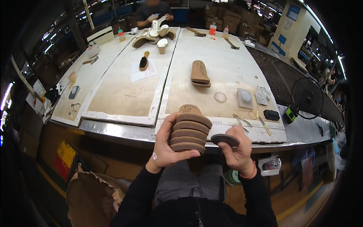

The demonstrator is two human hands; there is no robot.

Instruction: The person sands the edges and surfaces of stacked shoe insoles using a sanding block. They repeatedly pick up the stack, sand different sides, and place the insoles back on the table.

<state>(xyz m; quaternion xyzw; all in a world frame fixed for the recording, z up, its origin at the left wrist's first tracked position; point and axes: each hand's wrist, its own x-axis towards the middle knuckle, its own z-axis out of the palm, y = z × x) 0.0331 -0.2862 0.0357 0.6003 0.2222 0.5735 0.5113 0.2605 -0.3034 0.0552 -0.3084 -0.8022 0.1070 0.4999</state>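
Note:
My left hand (162, 150) is wrapped round a stack of several tan shoe soles (190, 131) with brown, rough-looking edges, held at the table's near edge with the rounded ends toward me. Its thumb presses along the bottom of the stack. Just to the right, my right hand (241, 146) pinches a dark grey oval pad (224, 140) between thumb and fingers. A small gap separates the pad from the stack. Farther up the table lies another small pile of tan soles (199, 72).
Pliers (242, 122), a knife (265, 126), a black case (271, 115) and a clear box (245, 99) lie near right. A brush (144, 62), white-topped shoe parts (155, 34), hammers (231, 43) and bottles stand farther off. Opposite, a person (153, 13) works. A fan (306, 98) stands right.

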